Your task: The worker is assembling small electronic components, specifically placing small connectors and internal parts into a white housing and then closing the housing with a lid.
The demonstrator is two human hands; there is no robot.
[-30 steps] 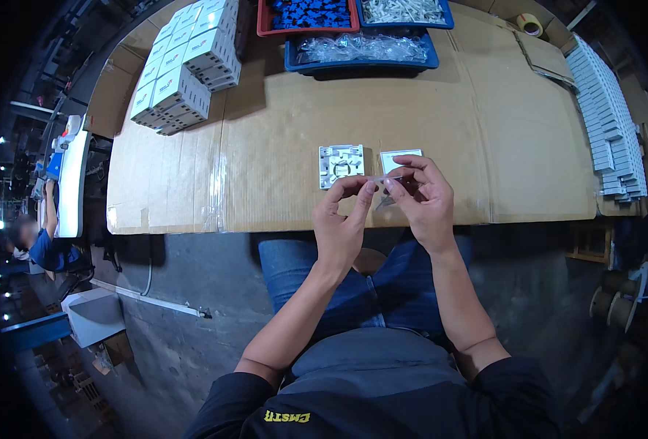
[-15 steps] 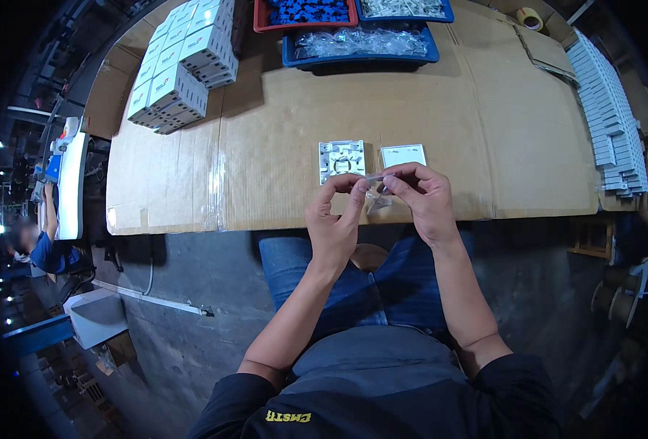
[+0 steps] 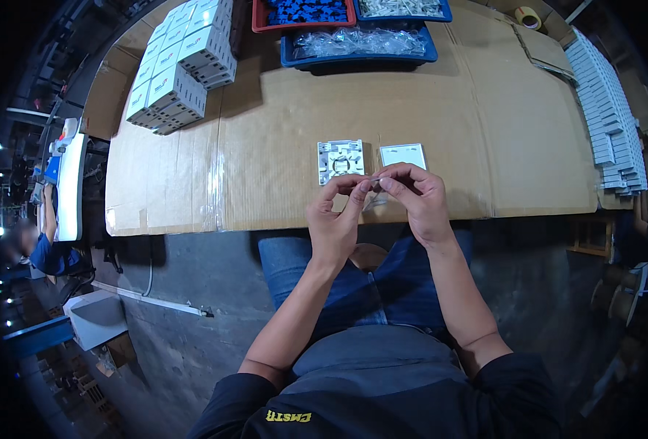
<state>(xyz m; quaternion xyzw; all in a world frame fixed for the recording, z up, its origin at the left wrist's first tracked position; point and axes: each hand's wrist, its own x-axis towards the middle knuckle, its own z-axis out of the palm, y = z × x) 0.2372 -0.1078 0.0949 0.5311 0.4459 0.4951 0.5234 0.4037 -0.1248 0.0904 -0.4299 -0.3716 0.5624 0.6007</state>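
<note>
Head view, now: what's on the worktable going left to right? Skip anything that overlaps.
Stack of white boxes → white molded base with a round centre → flat white square piece → roll of tape → stacked white plastic pieces.

Clear plastic [image 3: 375, 199] and a white case [image 3: 341, 161] and lid [image 3: 403, 154] contrast with tan cardboard [image 3: 280, 132]; a red tray [image 3: 302, 28] frames blue pieces [image 3: 306, 10]; yellow lettering [image 3: 289, 417] brightens a dark shirt [image 3: 382, 410].
</note>
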